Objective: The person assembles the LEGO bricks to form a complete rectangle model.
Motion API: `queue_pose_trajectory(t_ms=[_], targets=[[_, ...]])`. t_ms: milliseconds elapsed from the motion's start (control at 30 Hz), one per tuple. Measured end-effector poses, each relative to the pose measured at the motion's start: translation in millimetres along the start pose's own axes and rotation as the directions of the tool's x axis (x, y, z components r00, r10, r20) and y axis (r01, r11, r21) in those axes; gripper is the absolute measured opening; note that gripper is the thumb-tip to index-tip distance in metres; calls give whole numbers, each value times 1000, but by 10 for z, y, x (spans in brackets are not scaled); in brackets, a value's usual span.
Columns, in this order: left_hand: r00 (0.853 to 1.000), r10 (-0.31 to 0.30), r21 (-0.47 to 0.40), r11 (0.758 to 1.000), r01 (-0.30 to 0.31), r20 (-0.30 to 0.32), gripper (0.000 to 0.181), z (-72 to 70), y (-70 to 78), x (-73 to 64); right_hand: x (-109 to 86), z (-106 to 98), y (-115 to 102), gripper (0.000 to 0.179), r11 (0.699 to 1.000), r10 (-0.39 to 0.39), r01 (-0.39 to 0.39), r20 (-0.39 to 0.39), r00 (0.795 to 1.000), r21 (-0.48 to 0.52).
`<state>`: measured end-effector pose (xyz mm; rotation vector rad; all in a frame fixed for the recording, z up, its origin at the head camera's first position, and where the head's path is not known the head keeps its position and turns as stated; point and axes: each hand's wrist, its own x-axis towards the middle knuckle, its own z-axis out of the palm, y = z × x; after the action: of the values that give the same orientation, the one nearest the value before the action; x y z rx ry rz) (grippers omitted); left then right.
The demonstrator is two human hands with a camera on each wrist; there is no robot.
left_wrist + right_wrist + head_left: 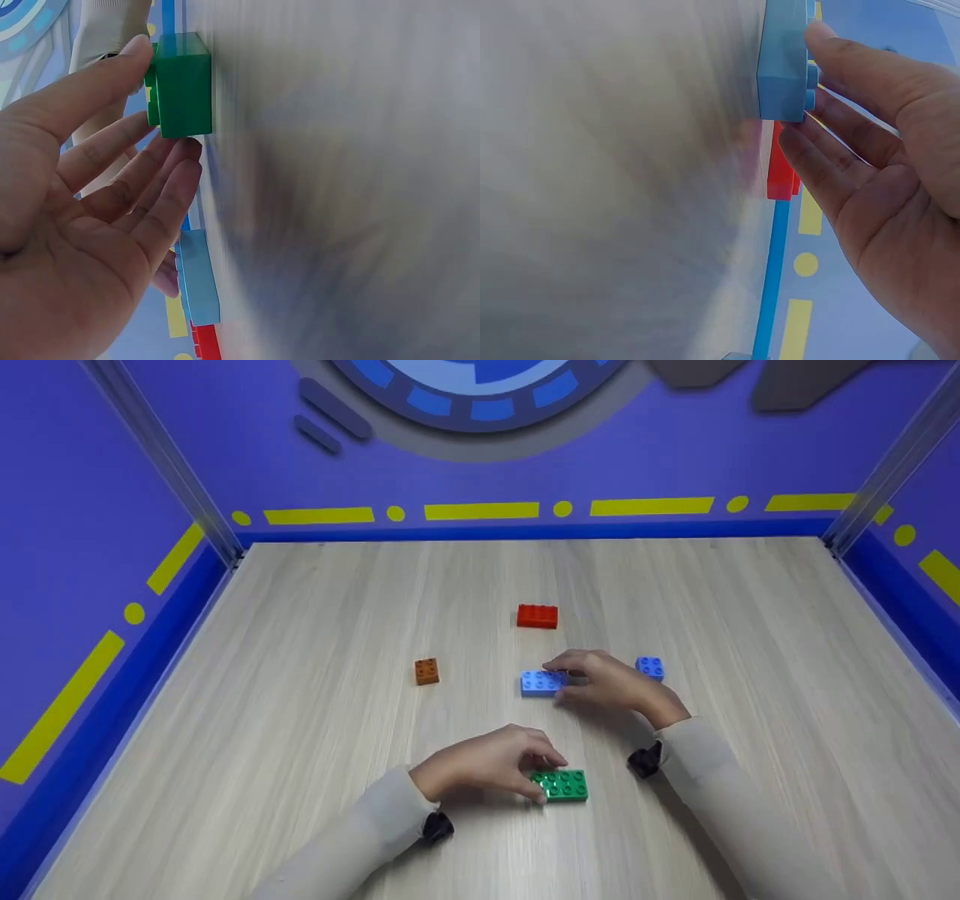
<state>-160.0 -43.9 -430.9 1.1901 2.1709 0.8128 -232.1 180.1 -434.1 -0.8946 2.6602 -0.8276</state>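
A green eight-stud toy brick [566,785] lies near the front of the table. My left hand [499,761] reaches over its left end, thumb towards the near side and fingers towards the far side. In the left wrist view the fingers are spread loosely round the end of the green brick [184,90]. Farther back lies a light blue eight-stud brick [541,683], with my right hand [604,682] at its right end. Thumb and fingers stand apart about that end of the blue brick [784,67] in the right wrist view, the thumb tip near its studs.
A red brick [537,616] lies behind the light blue one. To the left is a small orange-brown four-stud brick [427,671]; a small blue four-stud brick [649,667] lies just beyond the right wrist. Purple panels [480,480] wall the wooden table [315,607] at back and sides.
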Motion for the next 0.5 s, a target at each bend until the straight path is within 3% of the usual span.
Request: queue_pose_trajectory(t_ms=[500], targets=[[1000,-3,26,1000,3,-3,38,-13,4,-14,-5,2,-14,40,1000,-14,14,9,1000,-16]])
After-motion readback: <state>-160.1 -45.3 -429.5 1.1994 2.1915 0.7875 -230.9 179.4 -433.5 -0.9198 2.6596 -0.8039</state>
